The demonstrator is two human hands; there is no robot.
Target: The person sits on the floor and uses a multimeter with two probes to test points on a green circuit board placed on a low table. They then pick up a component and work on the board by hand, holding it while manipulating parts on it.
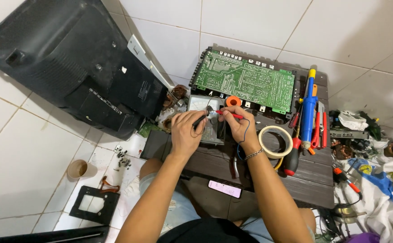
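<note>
Left hand [185, 130] grips a black probe [201, 120], right hand [238, 122] grips a red probe [229, 114]; tips meet over a small part, too small to identify, just above the meter [205, 118]. Meter lies flat on the dark wooden tabletop [309, 173], under both hands. Green circuit board [245, 82] sits right behind it, orange roll [233, 101] at its front edge. Tape ring [275, 141] just right of the right wrist, then blue desoldering pump [308, 107], red-handled pliers [319, 130], screwdriver [292, 161]. Pink phone [224, 189] on the near edge. Black TV back cover [65, 63] on the floor tiles to the left, paper cup [77, 169] near it.
</note>
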